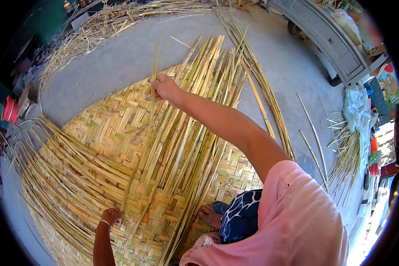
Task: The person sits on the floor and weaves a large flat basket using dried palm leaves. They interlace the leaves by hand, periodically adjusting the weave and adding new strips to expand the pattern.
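Note:
A large woven mat (99, 126) of split reeds in a zigzag pattern lies on the floor before me. My right hand (165, 90) is closed on a long, thin green reed strip (154, 60), whose upper part sticks up past my fingers. Down at the lower left, my left hand (112, 216) is closed at the lower part of what looks like the same strip, low over the mat. Beneath my right forearm runs a bundle of loose reed strips (208, 66), lengthwise on the mat. Unwoven strip ends (66, 164) fan out to the left, crosswise to them.
My bare foot (209, 216) rests on the mat. Long loose reeds (270, 95) lie on the grey floor to the right. A grey cart (328, 37) stands at the far right, a reed bundle (346, 155) with plastic below it. Dry stalks (86, 42) are piled far left.

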Action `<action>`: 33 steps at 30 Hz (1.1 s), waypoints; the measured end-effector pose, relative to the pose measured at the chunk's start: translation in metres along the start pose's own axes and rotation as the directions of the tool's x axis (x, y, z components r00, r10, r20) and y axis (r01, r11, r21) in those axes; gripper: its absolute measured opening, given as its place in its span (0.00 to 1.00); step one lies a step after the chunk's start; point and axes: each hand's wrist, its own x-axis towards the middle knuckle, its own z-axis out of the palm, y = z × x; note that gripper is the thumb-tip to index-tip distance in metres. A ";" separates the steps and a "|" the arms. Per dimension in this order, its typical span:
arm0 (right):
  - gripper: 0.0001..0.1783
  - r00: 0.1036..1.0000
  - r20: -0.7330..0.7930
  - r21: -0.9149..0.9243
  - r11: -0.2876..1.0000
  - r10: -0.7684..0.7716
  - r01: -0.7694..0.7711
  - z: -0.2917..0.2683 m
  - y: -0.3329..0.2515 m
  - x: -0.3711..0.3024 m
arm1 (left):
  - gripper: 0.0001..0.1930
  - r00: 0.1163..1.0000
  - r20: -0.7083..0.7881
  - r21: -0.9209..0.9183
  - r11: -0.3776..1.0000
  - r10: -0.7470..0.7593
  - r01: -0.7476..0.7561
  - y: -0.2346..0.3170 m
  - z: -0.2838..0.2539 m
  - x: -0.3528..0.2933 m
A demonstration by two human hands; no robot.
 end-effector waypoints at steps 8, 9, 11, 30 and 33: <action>0.14 0.886 -0.186 0.243 0.893 0.426 -0.378 -0.035 0.055 0.029 | 0.07 1.000 -0.006 0.032 0.999 -0.029 0.029 0.011 -0.002 -0.003; 0.14 0.904 -0.136 0.255 0.896 0.406 -0.364 -0.038 0.062 0.034 | 0.07 0.999 0.004 0.012 0.999 -0.036 0.036 0.012 -0.003 -0.002; 0.13 0.911 -0.121 0.275 0.895 0.395 -0.351 -0.040 0.070 0.042 | 0.07 0.996 0.022 -0.009 0.996 -0.087 0.087 0.015 -0.004 0.000; 0.08 0.936 -0.348 0.420 0.902 0.056 0.102 -0.140 -0.050 0.060 | 0.10 0.997 -0.035 -0.015 0.998 -0.066 0.066 0.016 -0.001 0.004; 0.08 0.904 -0.411 0.422 0.854 -0.118 0.303 -0.178 -0.107 0.043 | 0.11 0.998 -0.057 -0.038 0.999 -0.039 0.037 0.010 0.000 0.005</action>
